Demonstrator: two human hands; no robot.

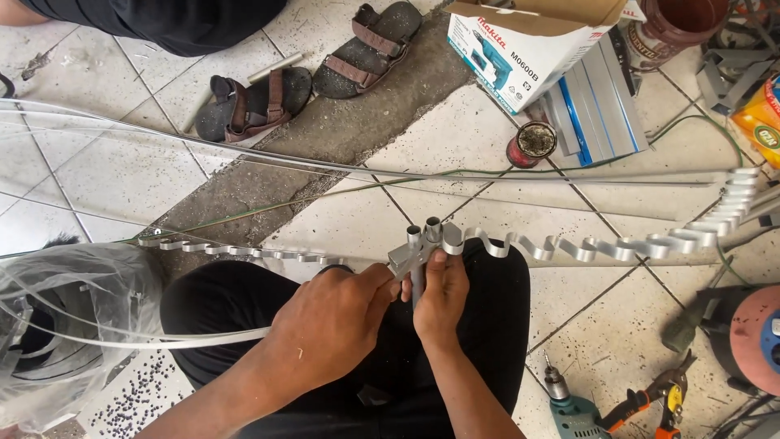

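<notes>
Both hands closed on a small metal bending tool [416,254] at frame centre, over the person's lap. Left hand [333,321] wraps the tool's left side, fingers curled tight, thumb toward the handle. Right hand [441,297] grips the shaft from the right, thumb pressed up just below the two upright pins. A wavy metal strip [569,246] threads between those pins; so the strip sits directly above and touching the grip, not inside either palm. From the tool the bent, zigzag part runs right and curls up toward the right edge; a flatter, smaller-waved part runs left toward centre left. A plain flat strip [146,340] leaves under the left hand and sweeps to lower left, into a clear plastic bag [73,325]. Long straight rods [325,167] cross the tiled floor [138,175] above the work. Upper centre: a pair of sandals [317,73]. Upper right: a cardboard box [528,45], beside it a stack of metal profiles [597,106] and a small red spool [532,144]. Lower right: a drill [573,410], orange-handled pliers [650,398], a round pink-topped reel [751,337]. Another person's dark-clothed leg at upper left [162,20].
</notes>
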